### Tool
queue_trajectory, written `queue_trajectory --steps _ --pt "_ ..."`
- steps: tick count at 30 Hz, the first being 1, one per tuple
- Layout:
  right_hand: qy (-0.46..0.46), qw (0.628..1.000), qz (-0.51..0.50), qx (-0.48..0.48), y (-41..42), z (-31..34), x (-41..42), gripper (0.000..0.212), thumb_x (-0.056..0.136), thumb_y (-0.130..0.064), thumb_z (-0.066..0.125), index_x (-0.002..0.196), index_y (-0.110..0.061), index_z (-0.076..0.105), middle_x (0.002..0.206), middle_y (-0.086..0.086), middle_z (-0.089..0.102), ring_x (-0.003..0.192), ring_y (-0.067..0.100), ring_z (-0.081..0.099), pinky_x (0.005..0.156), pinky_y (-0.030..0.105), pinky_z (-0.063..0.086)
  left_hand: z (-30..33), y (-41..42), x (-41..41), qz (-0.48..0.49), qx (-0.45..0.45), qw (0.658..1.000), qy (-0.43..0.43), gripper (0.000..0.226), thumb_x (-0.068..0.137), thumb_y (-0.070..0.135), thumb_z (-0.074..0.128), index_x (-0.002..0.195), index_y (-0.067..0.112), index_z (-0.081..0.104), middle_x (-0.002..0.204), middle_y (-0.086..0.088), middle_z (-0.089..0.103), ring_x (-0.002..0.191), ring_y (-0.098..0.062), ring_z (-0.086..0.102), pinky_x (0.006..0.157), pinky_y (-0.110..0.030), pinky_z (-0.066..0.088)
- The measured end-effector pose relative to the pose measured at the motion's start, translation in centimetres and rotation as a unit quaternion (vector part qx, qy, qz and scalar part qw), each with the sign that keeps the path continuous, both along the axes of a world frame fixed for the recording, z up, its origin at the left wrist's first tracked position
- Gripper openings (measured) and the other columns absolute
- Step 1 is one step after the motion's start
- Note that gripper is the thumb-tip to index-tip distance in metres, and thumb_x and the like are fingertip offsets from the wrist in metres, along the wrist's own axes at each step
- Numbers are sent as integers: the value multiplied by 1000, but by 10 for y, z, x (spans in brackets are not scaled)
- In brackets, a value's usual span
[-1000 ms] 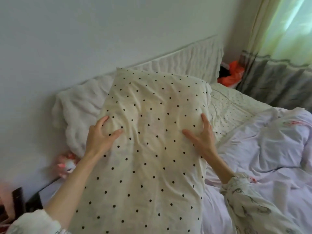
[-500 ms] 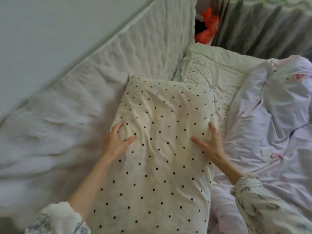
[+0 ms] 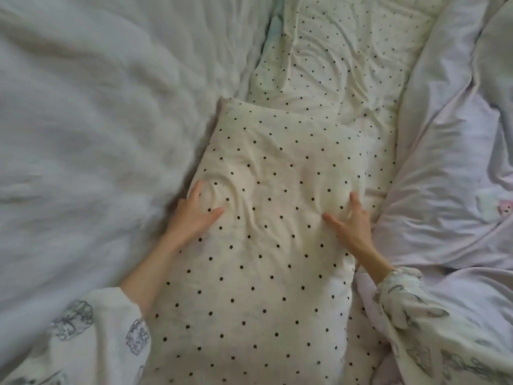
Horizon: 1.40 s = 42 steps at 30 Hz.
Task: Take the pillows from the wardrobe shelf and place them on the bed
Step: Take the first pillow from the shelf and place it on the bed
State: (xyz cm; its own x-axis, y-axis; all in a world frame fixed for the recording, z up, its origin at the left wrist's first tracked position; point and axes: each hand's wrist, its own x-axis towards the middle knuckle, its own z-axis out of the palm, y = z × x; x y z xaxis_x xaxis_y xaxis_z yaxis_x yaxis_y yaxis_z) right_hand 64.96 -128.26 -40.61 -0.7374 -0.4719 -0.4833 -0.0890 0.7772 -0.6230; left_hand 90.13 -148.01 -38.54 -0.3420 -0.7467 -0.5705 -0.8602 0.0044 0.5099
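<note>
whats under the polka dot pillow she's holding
Its far end overlaps a second dotted pillow; lilac bedding shows at its right. Beneath the pillow is hidden, as are the fingers wrapped round its sides.

Soft, even daylight, no glare; motion blur at left, wide-angle stretch at edges.

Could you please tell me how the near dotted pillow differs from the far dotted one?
The near pillow is gripped at its sides by the left hand and right hand; no hand touches the far pillow. The near pillow looks plump and cream; the far pillow looks flatter, paler and more creased. The near pillow's top edge overlaps the far pillow. Both are pale with small black dots.
</note>
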Motion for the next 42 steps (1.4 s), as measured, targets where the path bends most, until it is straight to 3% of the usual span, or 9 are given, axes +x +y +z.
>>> queue_trajectory --steps 8,13,17,21,23,27,31,35,42 --pt "10 996 -17 -82 -10 -34 -12 86 79 -44 66 146 -28 15 149 5 24 137 18 22 106 33 19 -26 -58 -52 24 -22 999 38 97 72 70 53 146 32 2 154 -4 23 140 -23 25 110 -37 23" --pt "-12 995 -22 -100 -21 -27 -27 80 75 -42 71 141 -21 30 135 9 46 126 21 41 106 43 34 -21 -74 -83 153 59 970 178 104 69 44 76 147 20 12 149 3 34 127 -12 42 107 -32 36" --pt "38 993 -27 -110 -25 -15 -24 82 75 -42 71 142 -21 28 131 7 42 111 3 32 94 22 27 6 -82 -92 122 -26 959 256 86 68 21 80 141 18 34 134 8 47 116 -6 51 90 -11 43" --pt "128 978 -60 -152 -44 -8 -32 88 76 -46 68 145 -17 22 132 5 39 101 -12 24 86 5 18 27 -102 -108 103 -83 948 290 85 67 30 78 140 24 36 143 6 43 125 -5 46 106 -29 38" --pt "112 984 -48 -129 -51 -11 -39 87 81 -46 64 147 -17 16 133 6 35 106 -8 25 90 8 19 25 -108 -113 99 -100 955 260 77 71 31 72 139 24 38 141 4 45 122 -7 48 106 -29 38" --pt "94 994 56 -13 -45 -24 -23 79 86 -43 57 147 -24 10 155 11 3 142 25 6 113 44 14 0 -94 -98 28 -84 992 95 65 83 29 60 142 25 33 145 -8 39 129 -21 41 108 -32 32" --pt "78 992 90 -41 -15 -29 11 75 89 -42 54 148 -29 10 156 5 -12 143 19 -8 116 43 9 -17 -45 -49 -12 -92 996 18 64 88 29 55 145 24 26 151 -10 27 138 -24 25 113 -36 22" --pt "-4 998 61 -34 29 -26 42 69 91 -38 51 147 -27 11 157 5 0 144 16 -1 113 36 10 -23 3 10 -4 -100 995 -1 64 89 38 53 145 27 23 154 -10 17 142 -22 14 113 -37 15" --pt "-86 994 46 -44 48 -18 64 83 87 -40 58 148 -21 4 157 -2 8 142 16 17 112 28 12 -10 11 39 54 1 998 -12 93 74 56 64 147 27 14 152 -1 26 136 -22 31 111 -40 27"
